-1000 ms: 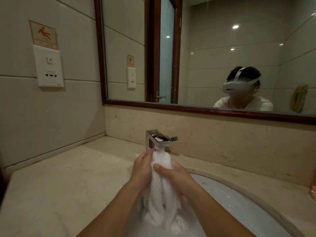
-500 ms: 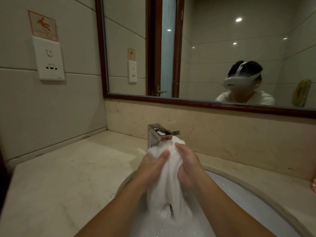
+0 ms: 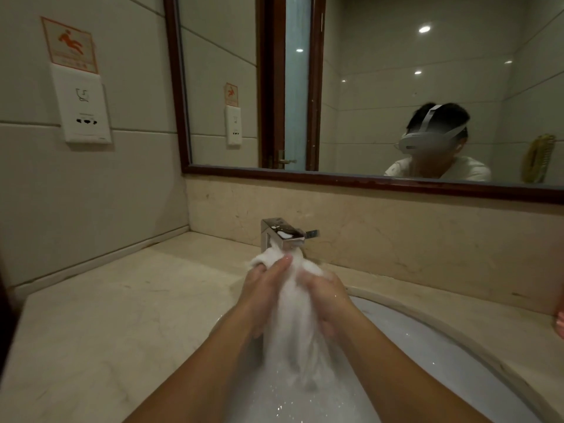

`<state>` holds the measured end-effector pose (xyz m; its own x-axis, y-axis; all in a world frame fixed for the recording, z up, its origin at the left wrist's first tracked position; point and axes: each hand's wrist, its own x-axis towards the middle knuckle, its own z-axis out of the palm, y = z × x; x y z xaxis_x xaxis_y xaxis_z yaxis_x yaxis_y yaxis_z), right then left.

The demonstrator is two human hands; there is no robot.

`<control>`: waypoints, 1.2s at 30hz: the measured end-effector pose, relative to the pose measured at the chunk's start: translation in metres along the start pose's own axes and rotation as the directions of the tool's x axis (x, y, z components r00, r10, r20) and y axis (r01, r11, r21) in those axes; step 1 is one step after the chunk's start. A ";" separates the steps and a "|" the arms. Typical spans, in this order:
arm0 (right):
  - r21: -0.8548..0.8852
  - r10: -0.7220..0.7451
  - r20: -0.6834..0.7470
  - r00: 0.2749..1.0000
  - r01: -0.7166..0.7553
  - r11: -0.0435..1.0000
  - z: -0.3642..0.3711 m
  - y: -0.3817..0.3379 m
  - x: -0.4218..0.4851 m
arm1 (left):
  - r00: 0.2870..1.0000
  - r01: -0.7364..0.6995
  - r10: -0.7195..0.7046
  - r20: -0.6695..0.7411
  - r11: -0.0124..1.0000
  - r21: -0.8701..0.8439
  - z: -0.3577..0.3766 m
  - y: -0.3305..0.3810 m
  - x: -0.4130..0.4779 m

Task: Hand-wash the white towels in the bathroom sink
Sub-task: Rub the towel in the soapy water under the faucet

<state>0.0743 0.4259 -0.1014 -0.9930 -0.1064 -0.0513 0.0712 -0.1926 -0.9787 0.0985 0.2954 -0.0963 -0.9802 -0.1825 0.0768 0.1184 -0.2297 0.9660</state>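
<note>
Both hands, left hand and right hand, clench a bunched white towel; its lower end blurs, perhaps into suds, below the fingers.

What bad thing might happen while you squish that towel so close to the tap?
1. The towel, gripped by the left hand and right hand, is bunched right up at the faucet, so it might bump the lever.
2. Water could splash over the sink rim onto the counter and make it slippery.
</note>
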 end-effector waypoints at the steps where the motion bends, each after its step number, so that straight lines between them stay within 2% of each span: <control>1: 0.062 0.008 -0.034 0.999 -0.006 0.998 0.002 -0.005 -0.001 | 0.999 -0.013 0.009 0.047 0.997 0.078 0.001 0.000 -0.004; 4: 0.301 0.051 -0.063 0.997 -0.029 0.953 0.001 -0.006 0.016 | 0.992 -0.017 -0.014 0.127 0.969 0.246 0.002 -0.007 -0.011; 6: 0.366 0.079 -0.031 0.996 -0.062 0.929 0.003 -0.009 0.017 | 0.987 -0.072 0.016 0.162 0.936 0.345 0.002 -0.012 -0.010; 8: 0.345 0.030 -0.018 0.999 -0.022 0.938 0.006 -0.017 0.006 | 0.993 -0.088 0.050 0.107 0.918 0.386 0.005 -0.010 -0.007; 11: 0.167 -0.028 0.060 0.998 0.018 0.986 0.005 -0.014 -0.003 | 0.994 -0.013 0.058 -0.096 0.912 0.410 0.009 -0.008 0.000; 13: -0.097 -0.070 0.061 0.996 0.076 0.992 0.003 -0.013 -0.007 | 0.977 0.015 0.051 -0.207 0.952 0.306 0.009 -0.007 0.004; 15: -0.261 -0.043 0.019 0.999 0.047 0.964 0.003 -0.010 -0.016 | 0.960 0.018 0.035 -0.278 0.982 0.186 0.008 -0.001 0.004; 16: -0.316 0.009 -0.023 1.000 -0.016 0.949 0.003 -0.005 -0.016 | 0.959 0.032 0.006 -0.283 0.991 0.129 0.006 0.000 0.005; 17: -0.374 0.026 -0.009 1.000 -0.027 0.927 0.004 -0.004 -0.021 | 0.960 0.037 -0.010 -0.279 0.995 0.093 0.006 0.001 0.005; 19: -0.492 -0.033 0.075 0.997 0.066 0.868 0.005 0.001 -0.024 | 0.967 0.013 -0.002 -0.254 0.999 0.044 0.005 -0.002 0.007; 22: -0.428 -0.123 0.082 0.989 0.146 0.892 0.002 0.001 -0.025 | 0.978 0.026 -0.037 -0.207 0.998 -0.053 0.004 -0.003 0.008; 26: -0.269 -0.174 -0.060 0.983 0.152 0.951 0.000 -0.007 -0.015 | 0.995 0.096 -0.098 -0.014 0.991 -0.096 0.001 -0.001 0.007; 27: -0.206 -0.162 -0.094 0.982 0.140 0.969 0.001 -0.009 -0.013 | 0.995 0.100 -0.100 0.003 0.993 -0.063 0.000 -0.005 0.006; 30: -0.023 -0.091 -0.136 0.987 0.089 0.996 0.004 -0.014 -0.010 | 0.990 0.105 -0.123 0.074 0.972 0.210 0.007 -0.011 -0.009; 31: 0.003 -0.079 -0.126 0.989 0.080 0.997 0.004 -0.014 -0.009 | 0.990 0.105 -0.124 0.072 0.967 0.230 0.007 -0.014 -0.008; 34: -0.032 -0.102 -0.054 0.993 0.101 0.994 0.004 -0.015 -0.011 | 0.999 0.043 -0.038 -0.025 0.966 0.255 0.005 -0.011 -0.009; 36: -0.179 -0.194 0.022 0.981 0.195 0.964 0.002 -0.010 -0.013 | 0.994 0.090 -0.072 -0.087 0.972 0.218 0.007 -0.007 -0.010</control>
<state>0.0868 0.4277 -0.0904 -0.9856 -0.0890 0.1437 -0.1414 -0.0316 -0.9895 0.1067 0.3051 -0.1019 -0.9687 -0.2477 -0.0147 -0.0071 -0.0316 0.9995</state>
